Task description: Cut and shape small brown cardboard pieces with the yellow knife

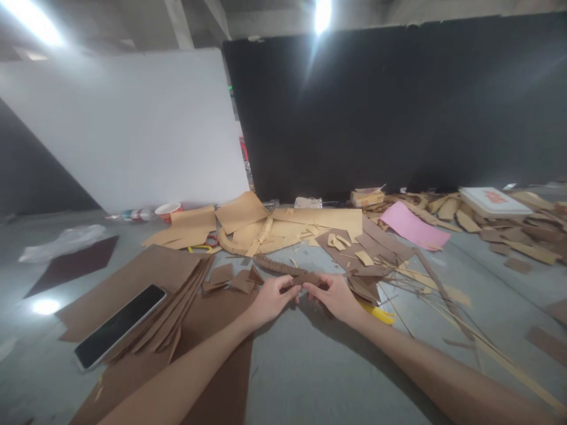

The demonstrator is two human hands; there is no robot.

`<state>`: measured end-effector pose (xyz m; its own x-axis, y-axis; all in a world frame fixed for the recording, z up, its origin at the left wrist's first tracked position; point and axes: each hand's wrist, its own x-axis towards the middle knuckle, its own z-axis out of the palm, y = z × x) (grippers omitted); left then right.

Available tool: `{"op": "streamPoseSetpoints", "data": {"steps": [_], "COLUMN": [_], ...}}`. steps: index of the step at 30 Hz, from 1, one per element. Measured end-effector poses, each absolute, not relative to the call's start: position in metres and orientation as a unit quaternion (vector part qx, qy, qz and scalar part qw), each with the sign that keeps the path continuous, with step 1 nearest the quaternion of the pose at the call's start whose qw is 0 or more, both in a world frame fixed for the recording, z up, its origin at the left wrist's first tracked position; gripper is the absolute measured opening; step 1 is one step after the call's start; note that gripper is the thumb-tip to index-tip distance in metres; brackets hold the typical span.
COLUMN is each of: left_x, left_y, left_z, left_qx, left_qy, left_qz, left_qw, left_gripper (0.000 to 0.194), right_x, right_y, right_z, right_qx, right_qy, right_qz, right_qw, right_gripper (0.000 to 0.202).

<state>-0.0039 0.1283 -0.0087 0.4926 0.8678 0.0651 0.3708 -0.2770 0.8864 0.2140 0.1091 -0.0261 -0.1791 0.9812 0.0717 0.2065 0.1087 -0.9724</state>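
My left hand (274, 300) and my right hand (339, 297) meet over the middle of the table, fingertips closed on a small brown paper piece (306, 278). This piece sits at the near end of a curved, brown paper-wrapped strip (277, 267); whether the two are joined I cannot make out. Farther back, a tan, ridged paper-wrapped strip (262, 237) continues the curve. Small folded brown paper pieces (241, 281) lie just left of my left hand. Beside my right wrist is a yellow-handled tool (380, 314), its other end hidden.
Brown paper sheets (146, 265) and a phone (121, 324) lie at left. Tan sheets (319, 218), a paper cup (169, 211) and yellow-handled scissors (204, 247) are behind. At right are thin strips (443, 313), pink paper (414, 225) and a white box (494, 202).
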Motion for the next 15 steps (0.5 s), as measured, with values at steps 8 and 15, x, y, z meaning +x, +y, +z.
{"op": "streamPoseSetpoints", "data": {"steps": [8,15], "left_x": [-0.0019,-0.0013], "left_y": [0.1288,0.1290], "left_z": [-0.0088,-0.0082], "left_qx": [0.721,0.725], "left_qy": [0.420,0.418], "left_qz": [0.297,0.295], "left_qw": [0.465,0.461], "left_gripper": [0.040,0.036], "right_x": [0.2148,0.2150], "right_y": [0.1108,0.1097], "right_z": [-0.0251,-0.0269], "right_qx": [-0.492,-0.477], "right_qy": [-0.600,-0.607], "right_qz": [0.441,0.451], "right_qw": [0.450,0.447], "right_gripper": [0.056,0.055]}}
